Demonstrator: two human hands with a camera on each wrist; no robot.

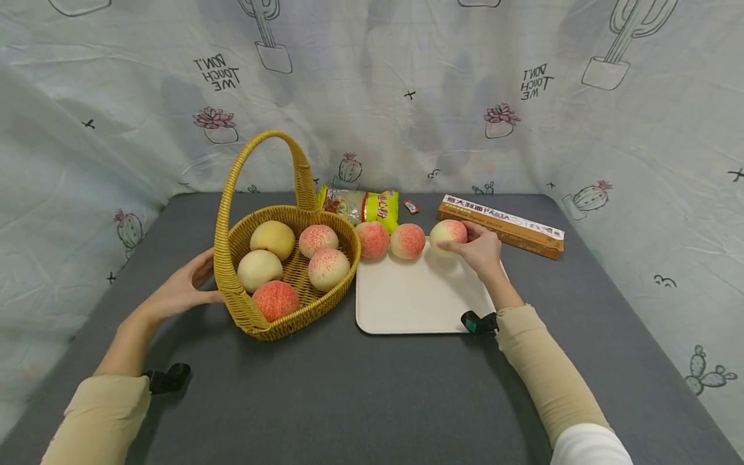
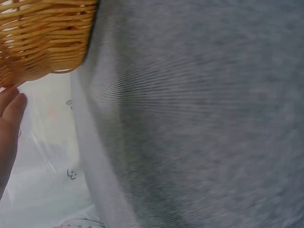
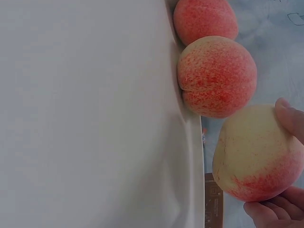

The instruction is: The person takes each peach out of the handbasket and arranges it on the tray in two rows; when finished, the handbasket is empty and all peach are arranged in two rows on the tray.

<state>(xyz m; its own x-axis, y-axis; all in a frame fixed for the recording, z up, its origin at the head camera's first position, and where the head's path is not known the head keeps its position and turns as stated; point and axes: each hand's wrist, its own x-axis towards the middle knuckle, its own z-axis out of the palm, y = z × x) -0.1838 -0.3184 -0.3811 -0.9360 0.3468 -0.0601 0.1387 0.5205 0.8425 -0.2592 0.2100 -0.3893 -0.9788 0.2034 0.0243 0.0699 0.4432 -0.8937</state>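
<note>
Right hand (image 1: pixel 481 250) grips pale peach (image 1: pixel 448 234) over tray (image 1: pixel 418 303); left hand (image 1: pixel 185 290) flat against basket (image 1: pixel 256 316).

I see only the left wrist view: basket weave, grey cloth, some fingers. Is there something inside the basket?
Observer: Yes, the basket holds five peaches.
Operator: What does the right hand do?
Observer: The right hand grips a pale peach at the far edge of the white tray.
Operator: Are other peaches near it?
Observer: Two red peaches sit along that same far edge, between the basket and the held one.
</note>
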